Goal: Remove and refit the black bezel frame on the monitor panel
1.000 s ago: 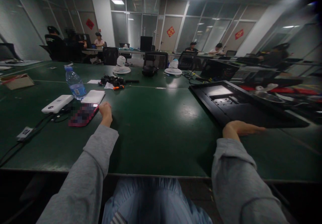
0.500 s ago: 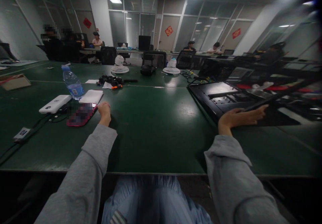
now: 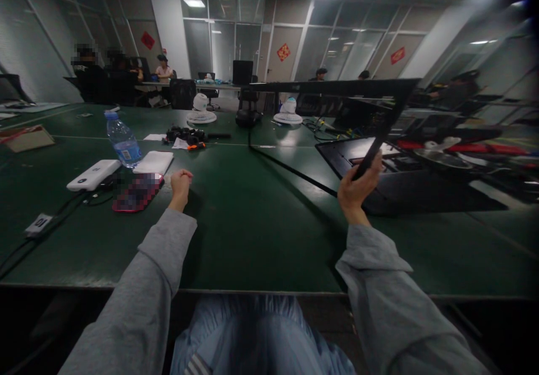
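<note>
A thin black rectangular frame (image 3: pixel 295 177) stands tilted over the green table (image 3: pixel 261 240), and the table shows through its opening. My right hand (image 3: pixel 360 187) is closed round its right side. Behind that hand, a black panel (image 3: pixel 433 192) and a black casing with a pale plate lie on the table. My left hand (image 3: pixel 181 188) rests on the table with its fingers curled in and pressed together; nothing shows in it. Just left of it are a red-edged phone (image 3: pixel 138 192) and a white pad (image 3: pixel 154 162).
On the left are a water bottle (image 3: pixel 124 142), a white power bank (image 3: pixel 93 174) with cables and an open box (image 3: pixel 27 138). Farther back stand two small white fans (image 3: pixel 201 117). Cluttered parts and red items lie at the right. People sit in the background.
The black frame has swung from the far right to the middle in my right hand, which moved left and turned upright. My left hand has shifted slightly right.
</note>
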The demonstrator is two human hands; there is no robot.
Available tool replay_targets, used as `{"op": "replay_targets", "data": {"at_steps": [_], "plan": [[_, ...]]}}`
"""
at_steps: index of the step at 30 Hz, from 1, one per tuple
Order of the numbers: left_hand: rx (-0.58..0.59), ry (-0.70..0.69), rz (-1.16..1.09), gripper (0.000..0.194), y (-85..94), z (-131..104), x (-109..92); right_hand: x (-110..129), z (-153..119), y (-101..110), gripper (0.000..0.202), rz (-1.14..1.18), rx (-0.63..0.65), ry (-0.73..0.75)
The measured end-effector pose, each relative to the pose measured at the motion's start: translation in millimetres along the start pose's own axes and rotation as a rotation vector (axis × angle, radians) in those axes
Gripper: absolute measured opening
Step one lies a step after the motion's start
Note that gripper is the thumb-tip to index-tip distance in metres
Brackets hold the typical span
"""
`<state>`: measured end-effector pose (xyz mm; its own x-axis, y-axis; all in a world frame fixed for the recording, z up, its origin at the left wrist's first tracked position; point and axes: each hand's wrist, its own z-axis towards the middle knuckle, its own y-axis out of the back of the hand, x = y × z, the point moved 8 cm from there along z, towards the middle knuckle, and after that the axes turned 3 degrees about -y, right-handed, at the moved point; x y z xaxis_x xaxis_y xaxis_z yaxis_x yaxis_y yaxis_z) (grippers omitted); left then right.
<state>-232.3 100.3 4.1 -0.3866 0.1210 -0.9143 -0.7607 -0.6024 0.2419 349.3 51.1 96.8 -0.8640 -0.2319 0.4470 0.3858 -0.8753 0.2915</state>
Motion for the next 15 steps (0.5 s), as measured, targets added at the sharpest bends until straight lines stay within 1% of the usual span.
{"op": "replay_targets", "data": {"at_steps": [3, 5, 7, 9, 12, 15], "plan": [[0.040, 0.008, -0.032, 0.022, -10.6, -4.1, -5.5, -2.2, -2.4, -9.1, 0.070, 0.047, 0.080, -0.061], [0.024, -0.039, -0.016, 0.031, -14.9, -6.7, -11.8, -5.5, -4.6, -16.3, 0.068, 0.020, 0.132, -0.098], [0.009, -0.087, 0.004, 0.045, -18.3, -9.9, -17.0, -8.4, -6.8, -22.7, 0.068, 0.000, 0.167, -0.117], [0.046, -0.120, 0.012, 0.052, -23.6, -13.9, -20.4, -11.4, -9.1, -29.2, 0.068, -0.009, 0.203, -0.128], [0.107, -0.134, 0.032, 0.050, -28.1, -19.0, -22.4, -20.1, -12.4, -38.2, 0.067, -0.027, 0.259, -0.164], [0.140, -0.108, 0.078, 0.036, -28.0, -20.2, -20.1, -36.9, -16.0, -47.1, 0.066, -0.086, 0.322, -0.237]]}}
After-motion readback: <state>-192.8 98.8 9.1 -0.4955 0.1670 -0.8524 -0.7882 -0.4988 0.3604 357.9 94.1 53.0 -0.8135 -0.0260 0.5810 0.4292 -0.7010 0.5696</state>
